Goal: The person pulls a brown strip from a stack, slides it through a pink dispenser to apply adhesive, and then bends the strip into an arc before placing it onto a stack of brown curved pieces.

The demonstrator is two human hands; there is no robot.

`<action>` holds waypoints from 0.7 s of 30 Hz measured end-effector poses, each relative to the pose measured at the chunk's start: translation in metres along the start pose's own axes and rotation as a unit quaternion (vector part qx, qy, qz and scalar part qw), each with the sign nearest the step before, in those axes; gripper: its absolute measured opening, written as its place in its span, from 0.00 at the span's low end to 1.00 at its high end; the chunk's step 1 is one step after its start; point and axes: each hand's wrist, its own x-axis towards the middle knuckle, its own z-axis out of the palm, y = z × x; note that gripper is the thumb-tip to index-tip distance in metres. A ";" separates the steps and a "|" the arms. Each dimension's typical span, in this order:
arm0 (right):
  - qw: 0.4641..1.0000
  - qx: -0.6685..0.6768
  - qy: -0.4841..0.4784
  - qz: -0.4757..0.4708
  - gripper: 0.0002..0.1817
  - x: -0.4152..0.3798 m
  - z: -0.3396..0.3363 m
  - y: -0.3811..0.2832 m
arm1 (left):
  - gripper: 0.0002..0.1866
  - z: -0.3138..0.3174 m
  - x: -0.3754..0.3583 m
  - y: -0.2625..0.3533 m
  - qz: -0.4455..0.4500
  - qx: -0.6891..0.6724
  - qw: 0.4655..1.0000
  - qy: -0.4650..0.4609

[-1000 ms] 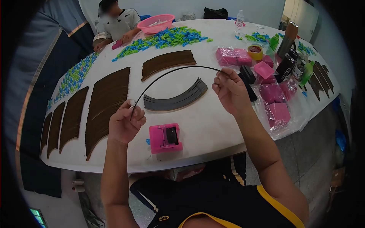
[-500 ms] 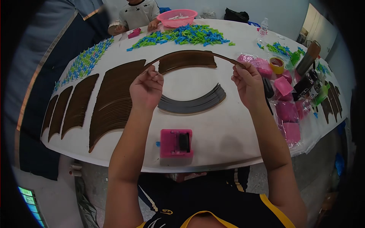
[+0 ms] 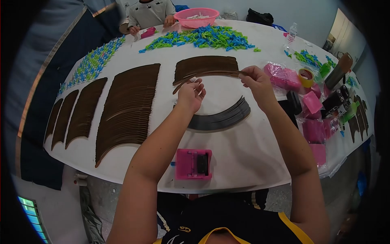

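Note:
A thin brown curved strip (image 3: 219, 74) lies along the near edge of a stack of brown curved strips (image 3: 206, 65). My right hand (image 3: 258, 83) pinches its right end. Toward the left end, my left hand (image 3: 191, 95) has its fingers closed on the strip, with a small whitish bit at the fingertips. Just below the hands sits a fan of grey curved strips (image 3: 221, 118), partly covered by my left forearm. A pink stamp-like device with a black block (image 3: 187, 164) stands near the table's front edge.
Rows of brown strips (image 3: 128, 105) cover the left side. Blue and green clips (image 3: 203, 38) are heaped at the back beside a pink basket (image 3: 197, 17). Pink packets (image 3: 313, 130), tape (image 3: 306, 77) and bottles crowd the right. A person (image 3: 150, 14) sits across the table.
Both hands have moved, bringing the strip from a raised arc down to the near edge of the brown stack. My left hand shifted right and down. The view has shifted slightly.

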 end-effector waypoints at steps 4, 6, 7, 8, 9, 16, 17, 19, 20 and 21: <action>0.999 -0.021 -0.025 0.020 0.08 0.014 -0.005 0.018 | 0.10 -0.003 0.012 -0.004 -0.015 0.028 1.000 -0.003; 0.999 -0.029 -0.029 0.030 0.08 0.021 -0.010 0.026 | 0.11 -0.006 0.019 -0.004 -0.028 0.033 0.999 -0.002; 0.997 -0.046 -0.034 0.052 0.08 0.025 -0.014 0.029 | 0.11 -0.009 0.023 -0.003 -0.058 0.130 0.990 -0.026; 0.995 -0.062 -0.038 0.073 0.08 0.029 -0.017 0.033 | 0.11 -0.012 0.028 -0.004 -0.087 0.225 0.969 -0.050; 0.995 -0.063 -0.036 0.075 0.08 0.033 -0.019 0.038 | 0.11 -0.009 0.024 -0.003 -0.089 0.226 0.969 -0.051; 0.968 -0.219 -0.075 0.099 0.12 0.067 -0.041 0.099 | 0.19 -0.004 -0.009 -0.013 0.232 0.825 0.496 -0.139; 0.943 -0.310 -0.077 0.096 0.13 0.069 -0.041 0.103 | 0.20 -0.002 -0.011 -0.014 0.231 0.841 0.473 -0.122; 0.921 -0.377 -0.059 0.079 0.13 0.071 -0.036 0.115 | 0.21 0.000 -0.007 -0.015 0.223 0.844 0.477 -0.103; 0.894 -0.442 -0.041 0.062 0.13 0.071 -0.035 0.121 | 0.21 0.001 -0.005 -0.016 0.214 0.846 0.481 -0.084; 0.894 -0.443 -0.041 0.063 0.13 0.070 -0.030 0.118 | 0.21 0.002 -0.005 -0.015 0.214 0.846 0.481 -0.084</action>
